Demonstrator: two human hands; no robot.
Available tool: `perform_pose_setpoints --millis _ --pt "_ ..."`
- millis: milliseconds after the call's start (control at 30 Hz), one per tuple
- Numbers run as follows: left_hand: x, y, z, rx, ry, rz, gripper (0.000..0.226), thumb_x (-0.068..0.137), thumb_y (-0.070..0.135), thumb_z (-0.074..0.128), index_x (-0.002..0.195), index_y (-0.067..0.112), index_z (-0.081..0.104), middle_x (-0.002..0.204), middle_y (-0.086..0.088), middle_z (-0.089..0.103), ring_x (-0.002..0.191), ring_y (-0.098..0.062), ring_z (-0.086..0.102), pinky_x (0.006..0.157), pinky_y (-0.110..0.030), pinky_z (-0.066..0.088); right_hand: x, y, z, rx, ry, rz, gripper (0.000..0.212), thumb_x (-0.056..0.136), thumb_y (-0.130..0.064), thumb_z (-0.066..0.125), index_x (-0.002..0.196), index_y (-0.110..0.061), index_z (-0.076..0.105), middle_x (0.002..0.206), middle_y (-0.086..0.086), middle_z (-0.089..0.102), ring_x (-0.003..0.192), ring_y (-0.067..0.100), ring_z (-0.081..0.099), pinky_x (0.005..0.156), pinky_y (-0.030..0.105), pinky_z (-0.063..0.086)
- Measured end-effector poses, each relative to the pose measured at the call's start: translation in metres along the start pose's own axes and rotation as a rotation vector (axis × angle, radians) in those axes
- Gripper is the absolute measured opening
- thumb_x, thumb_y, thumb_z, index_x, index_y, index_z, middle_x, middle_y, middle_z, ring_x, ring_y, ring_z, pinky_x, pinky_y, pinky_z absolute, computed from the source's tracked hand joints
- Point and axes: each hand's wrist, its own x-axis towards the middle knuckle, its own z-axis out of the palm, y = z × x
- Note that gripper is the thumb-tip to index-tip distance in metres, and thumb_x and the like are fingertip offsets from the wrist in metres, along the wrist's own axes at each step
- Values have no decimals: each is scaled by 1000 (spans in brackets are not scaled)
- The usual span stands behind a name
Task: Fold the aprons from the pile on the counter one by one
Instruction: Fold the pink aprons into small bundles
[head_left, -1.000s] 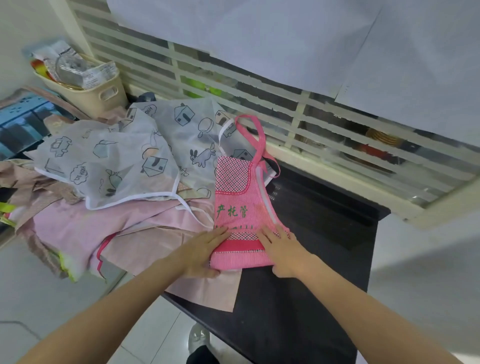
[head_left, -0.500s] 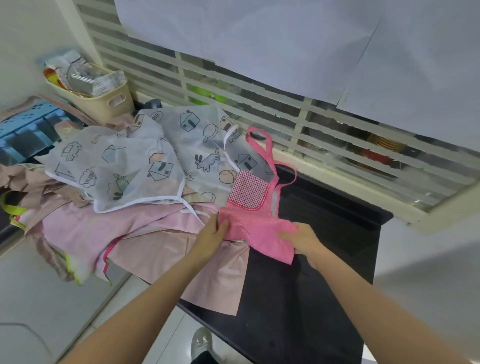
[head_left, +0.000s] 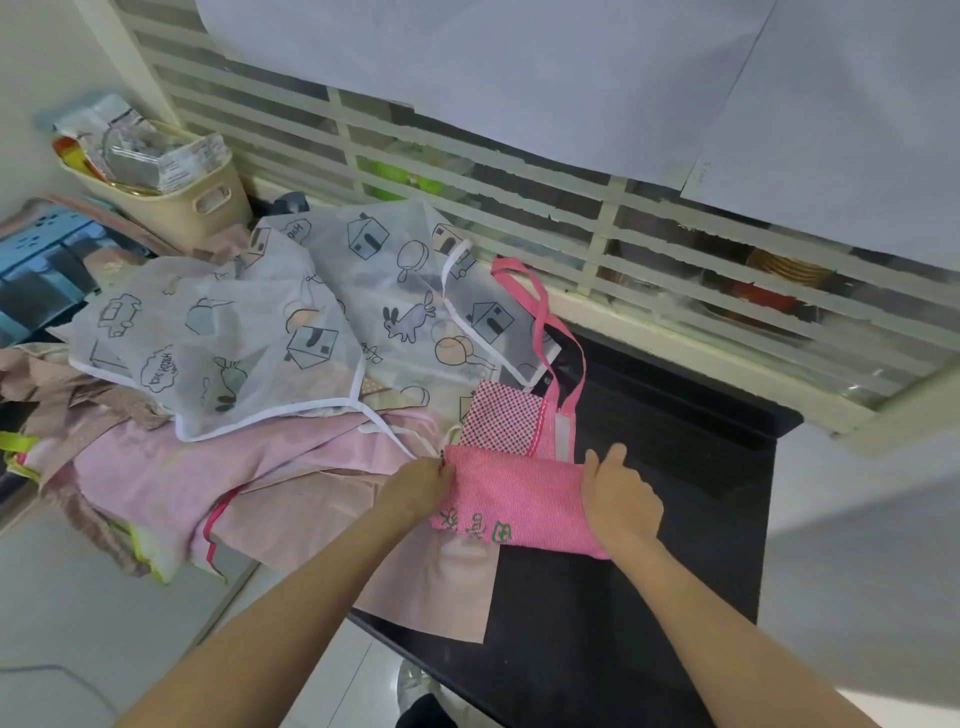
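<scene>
Soft, even daylight filters through the slatted cream window grille (head_left: 519, 208), with wide-angle bending and slight blur at the edges.

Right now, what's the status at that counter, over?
Both hands, left and right, hold the pink apron by its folded edge. Lower half folded up. Apron pile crowds its left side.
</scene>
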Motion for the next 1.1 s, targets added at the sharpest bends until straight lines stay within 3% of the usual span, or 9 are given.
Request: perform_pose_setpoints --millis 133,333,467,533,733,867,933,1000,1100 --pt "-3 2 10 74 73 88 44 103 27 25 104 0 59 108 -18 64 101 -32 59 79 -32 40 -5 -11 9 -158 222 -341 37 95 -30 37 118 -8 55 114 13 58 101 28 57 83 42 47" --pt "-1 5 9 176 141 158 36 101 33 31 110 6 52 102 -15 65 94 -33 61 76 -34 44 -25 9 49 -307 6 -411 67 100 -44 6 128 -13 58 135 17 53 124 35 52 106 54 28" --pt "-3 -6 7 304 379 650 60 85 52 37 125 8 46 113 -13 57 98 -32 58 75 -38 51 -21 9 51 -356 -50 -435 67 99 -45 5 132 -13 54 140 18 47 129 34 46 109 51 19" --pt "1 -11 12 518 260 866 74 81 64 32 136 15 33 137 -15 47 122 -34 49 95 -47 44 -15 8 45 -342 0 -487 60 97 -45 19 137 -11 48 145 18 40 133 33 40 112 53 24" --pt "6 -6 14 754 -136 746 89 82 64 37 149 23 -6 158 -15 -4 145 -34 -1 117 -48 5 -8 22 15 -445 -154 -979 80 79 -63 38 136 -7 49 143 13 46 131 28 45 100 47 45" --pt "-4 15 -8 506 -192 656 89 68 68 29 146 25 31 154 -6 25 141 -23 25 113 -33 17 -14 23 5 -579 -406 -982 96 85 -57 47 151 -7 -1 156 9 -16 144 26 -12 115 45 -5" --pt "-7 20 -18 187 -207 551 60 81 54 49 134 27 51 133 0 54 124 -21 49 97 -23 35 -10 13 -6 -457 -544 -876 82 87 -35 52 151 -8 9 159 10 3 145 25 8 117 39 10" --pt "-7 25 -26 -16 -187 441 44 88 43 59 128 25 57 120 6 59 113 -15 56 88 -19 37 1 -1 -26 -156 -612 -728 42 87 -25 54 124 -4 52 124 16 56 110 27 55 91 29 45" --pt "-6 30 -30 -204 -156 402 35 93 41 53 109 13 66 90 7 58 85 -10 55 73 -18 38 23 -11 -53 -69 -737 -564 36 89 -26 60 62 -12 40 62 0 43 54 13 40 48 18 32"
